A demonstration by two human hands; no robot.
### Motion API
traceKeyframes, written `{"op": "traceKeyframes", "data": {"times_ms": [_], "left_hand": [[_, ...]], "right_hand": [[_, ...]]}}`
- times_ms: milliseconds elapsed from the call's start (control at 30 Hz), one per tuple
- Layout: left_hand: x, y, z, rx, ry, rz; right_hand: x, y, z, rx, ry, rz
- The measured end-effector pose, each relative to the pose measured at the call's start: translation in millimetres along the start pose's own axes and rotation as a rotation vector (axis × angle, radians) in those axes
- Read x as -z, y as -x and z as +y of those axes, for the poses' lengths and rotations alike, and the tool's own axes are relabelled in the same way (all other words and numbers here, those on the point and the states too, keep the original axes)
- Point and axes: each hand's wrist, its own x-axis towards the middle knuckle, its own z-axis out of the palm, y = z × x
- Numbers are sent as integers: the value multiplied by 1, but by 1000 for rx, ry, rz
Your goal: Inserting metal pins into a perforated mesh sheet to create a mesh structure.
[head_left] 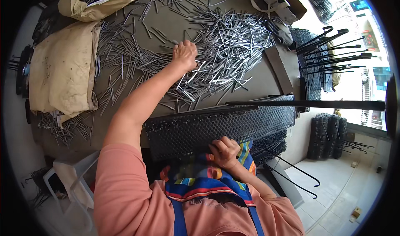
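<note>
My left hand (185, 55) reaches forward over a heap of thin grey metal rods (227, 40) spread on the table. Its fingers are curled closed, and what they hold, if anything, is hidden. In front of my body lies a long black rack (221, 125) with a honeycomb of small holes, tilted toward me. Close to my apron, my right hand (225, 152) has its fingers bent over the rack's near edge. A dark bar (308, 105) runs from the rack's far edge out to the right.
A stained tan sack (62, 69) lies at left, and an opened paper bag of rods (83, 5) stands behind it. Black hooked racks (310, 57) are stacked at right, beside a flat brown strip (278, 69). A light-coloured chair (75, 177) is at lower left.
</note>
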Motion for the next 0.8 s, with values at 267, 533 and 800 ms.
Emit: {"op": "traceKeyframes", "data": {"times_ms": [267, 533, 800], "left_hand": [[-2, -2, -11, -9, -55, 51], [16, 2, -30, 61, 148, -217], [12, 101, -30, -196, -202, -212]], "right_hand": [[-1, 8, 9, 32, -51, 87], [5, 8, 15, 37, -137, 51], [1, 10, 14, 71, -102, 63]]}}
